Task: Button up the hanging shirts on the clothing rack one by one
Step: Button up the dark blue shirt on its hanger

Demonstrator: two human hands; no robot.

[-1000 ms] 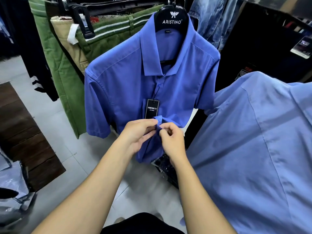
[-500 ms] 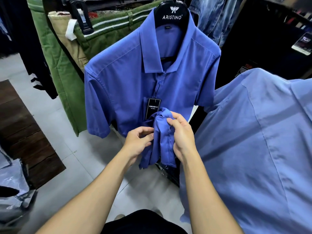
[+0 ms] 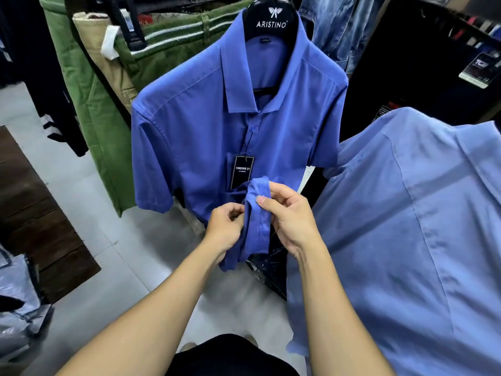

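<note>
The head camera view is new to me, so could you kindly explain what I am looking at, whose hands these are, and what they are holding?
This picture comes from a wide-angle camera worn on a person's head, looking forward and down, so the two bare arms reaching in from the bottom are the wearer's own. There is no robot. In front hangs a dark blue short-sleeved shirt on a black hanger printed ARISTINO, with a black price tag dangling from a button. The left hand and the right hand both pinch the lower front of that shirt, bunched up between them, as for buttoning. To the right hangs a lighter blue shirt. Behind on the left hang green trousers. Below is a pale tiled floor.
</note>
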